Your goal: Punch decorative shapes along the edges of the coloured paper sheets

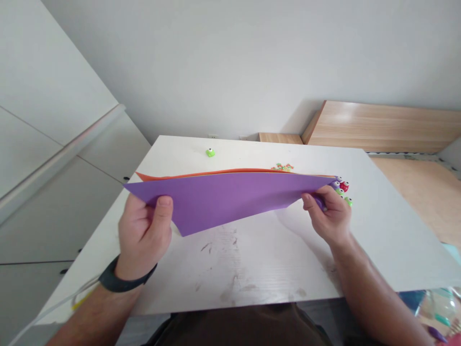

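A stack of coloured paper (230, 194) is held up above the table, a purple sheet facing me and an orange sheet (201, 174) showing along its top edge. My left hand (147, 233) grips the left end, thumb on the purple face and fingers behind. At the right end, my right hand (329, 214) pinches the sheets near the corner. The stack sags slightly and its lower edge slants. Just beyond my right hand is a group of small big-eyed toys, among them a red one (344, 186) and a green one (347, 202).
The white table (252, 269) has dark smudges near its front. A green big-eyed toy (210, 153) sits at the back, and small orange and green pieces (283, 166) lie behind the paper. A cable (57, 303) crosses the left front corner. White cabinets (43, 192) stand left.
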{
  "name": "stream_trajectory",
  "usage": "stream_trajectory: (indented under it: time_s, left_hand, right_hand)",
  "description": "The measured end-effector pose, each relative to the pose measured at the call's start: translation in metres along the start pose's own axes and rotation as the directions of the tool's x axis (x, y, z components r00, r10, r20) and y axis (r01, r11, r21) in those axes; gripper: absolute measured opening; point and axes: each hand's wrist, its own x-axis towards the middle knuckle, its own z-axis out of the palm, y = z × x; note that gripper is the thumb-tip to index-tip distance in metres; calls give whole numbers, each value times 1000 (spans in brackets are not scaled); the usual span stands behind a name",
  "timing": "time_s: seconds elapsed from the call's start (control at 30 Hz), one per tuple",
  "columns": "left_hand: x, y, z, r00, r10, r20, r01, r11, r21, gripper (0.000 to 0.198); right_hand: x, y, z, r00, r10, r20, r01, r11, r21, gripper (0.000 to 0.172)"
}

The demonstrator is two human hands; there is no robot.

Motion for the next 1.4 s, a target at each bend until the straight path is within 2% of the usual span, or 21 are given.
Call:
stream_trajectory:
  time_s: [0.17, 0.27, 0.43, 0.6, 0.7, 0.83, 0.97, 1.2, 1.4]
  left_hand:
    - [2, 5, 4, 998, 46, -51, -48, 998, -28, 48]
    - [5, 9, 6, 996, 79, -42, -80, 997, -23, 49]
    - [4, 11, 5, 998, 45, 43, -45, 999, 0, 39]
    - [4, 9, 6, 1000, 29, -7, -29, 1000, -12, 43]
    - [7, 11, 8, 997, 72, -40, -72, 997, -15, 46]
    - [8, 13, 10, 993, 117, 13, -117, 993, -14, 40]
    - [5, 12, 8, 994, 104, 26, -103, 995, -16, 34]
    - [0, 8, 6, 1000, 1, 19, -2, 999, 52, 45]
    - [0, 10, 6, 996, 72, 55, -76, 994, 84, 38]
  right_hand:
    - [0, -2, 1, 998, -8, -69, 11, 999, 42, 11]
    - [0, -2, -1, 999, -12, -42, 14, 998, 56, 9]
    - [0, -1, -2, 1000, 23, 2, -23, 999, 25, 12]
    - [0, -4, 1, 999, 4, -37, -3, 1000, 31, 14]
    - [-1, -4, 1, 998, -1, -58, 6, 997, 81, 11]
    - [-1, -5, -2, 1000, 14, -5, -14, 998, 65, 11]
    - [0, -6, -3, 1000, 15, 6, -15, 999, 42, 12]
    - [0, -4, -1, 999, 35, 12, -35, 998, 53, 12]
    - [-2, 1, -1, 999, 44, 22, -44, 999, 24, 14]
